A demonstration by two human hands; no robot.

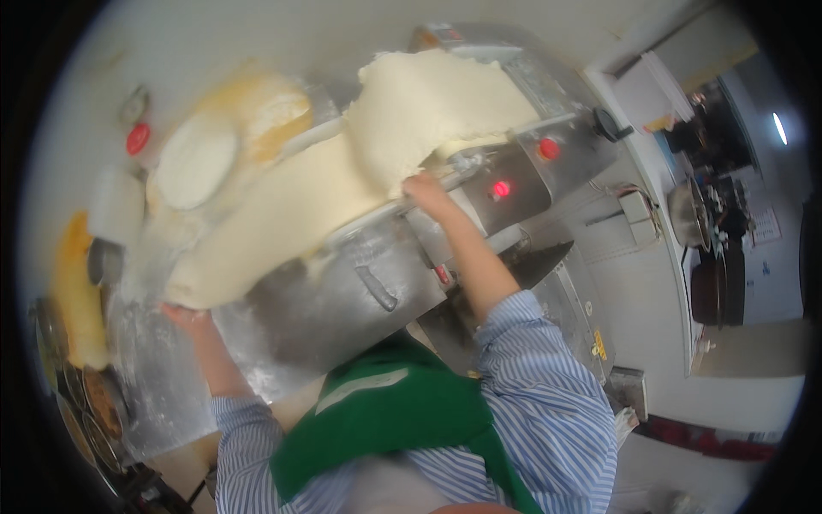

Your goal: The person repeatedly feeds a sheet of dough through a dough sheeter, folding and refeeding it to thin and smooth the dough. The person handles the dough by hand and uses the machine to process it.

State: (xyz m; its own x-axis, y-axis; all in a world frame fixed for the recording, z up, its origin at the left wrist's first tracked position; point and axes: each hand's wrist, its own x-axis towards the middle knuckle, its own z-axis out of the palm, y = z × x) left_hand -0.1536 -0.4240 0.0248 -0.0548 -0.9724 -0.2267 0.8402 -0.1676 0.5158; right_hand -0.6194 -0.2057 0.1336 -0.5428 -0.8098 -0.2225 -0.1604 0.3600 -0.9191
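A long sheet of pale dough (pixel 282 212) runs across a steel worktable (pixel 289 334) and joins a wide piece draped over a steel dough sheeter (pixel 501 167). My left hand (pixel 189 317) holds the sheet's rounded left end, its fingers partly hidden under the dough. At the sheeter's near side, my right hand (pixel 425 193) grips the ragged edge where the dough hangs down. The sheeter's rollers are mostly covered by dough. On its front panel are a lit red button (pixel 501 189) and a red knob (pixel 548 149).
A knife or scraper with a grey handle (pixel 377 288) lies near the table's front. Behind the dough are a round white lid or board (pixel 198 160) and a floury yellowish board (pixel 282 122). Metal bowls (pixel 103 405) crowd the left edge, beside a yellow roll (pixel 83 308).
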